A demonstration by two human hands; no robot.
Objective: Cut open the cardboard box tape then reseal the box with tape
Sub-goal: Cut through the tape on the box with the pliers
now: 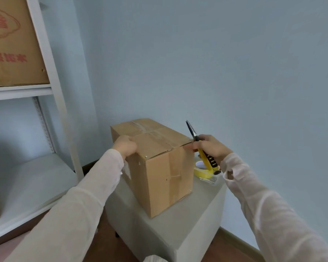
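Far left, shelf: a white metal shelf rack (51, 72) carries a large brown carton with red print (13, 44) on its upper board.
Lower left: a pale grey cushioned seat (27, 182) lies below the rack, well apart from the work.
Left hand (126, 145): in a thin cream sleeve, it rests on the upper left edge of the box, fingers curled over that edge and gripping it.
Task's thing: the plain brown cardboard box (167, 176) stands upright on a grey fabric-covered stool (159, 233), one corner turned toward the camera. Its flaps are closed, and clear tape strips (146, 129) cross on the top.
Right hand (211, 148): just beside the box's upper right corner, clenched around yellow-and-black-handled scissors (209, 161). The dark blades point up and away, close together.
Behind the right hand: a yellow tape roll (203, 173) lies flat on the stool next to the box, partly hidden by the scissors' handle. A small clear plastic piece (208, 180) lies just in front of it.
Surroundings: a pale blue wall (216, 63) stands behind, with a brown wooden floor (235, 248) below.
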